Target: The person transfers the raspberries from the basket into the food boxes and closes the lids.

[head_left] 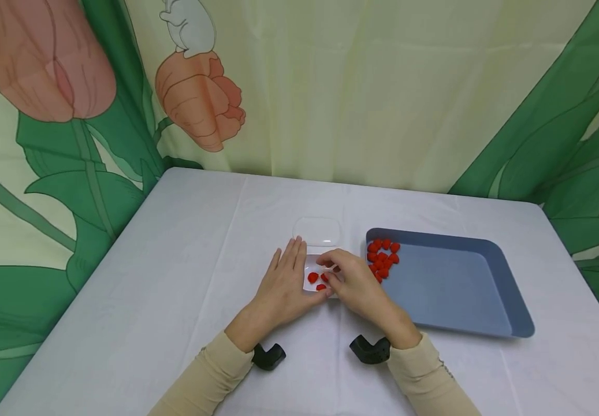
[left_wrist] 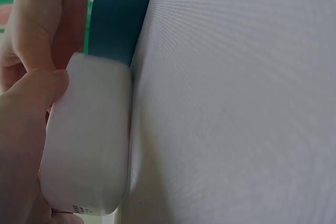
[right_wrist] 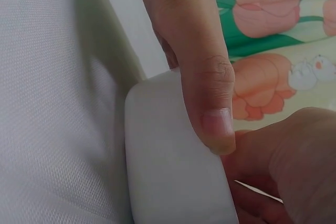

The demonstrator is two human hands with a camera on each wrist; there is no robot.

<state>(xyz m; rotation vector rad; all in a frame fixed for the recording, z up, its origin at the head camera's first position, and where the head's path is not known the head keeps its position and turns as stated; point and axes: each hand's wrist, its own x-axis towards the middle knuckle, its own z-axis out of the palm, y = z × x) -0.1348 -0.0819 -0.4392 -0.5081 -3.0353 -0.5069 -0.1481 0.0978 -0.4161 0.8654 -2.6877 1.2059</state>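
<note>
A small white box stands near the middle of the table, with a few small red pieces inside. My left hand lies against its left side, fingers straight and together, the thumb along the near rim. In the left wrist view the thumb presses at the rim of the box. Over the box's right part, my right hand has its fingers curled down into it, a red piece at the thumb tip. Its other fingertips are partly hidden. The left thumb also shows in the right wrist view.
A blue-grey tray stands to the right, with a cluster of red pieces along its left end. Behind the box lies a clear plastic lid. A printed curtain hangs behind the white-covered table.
</note>
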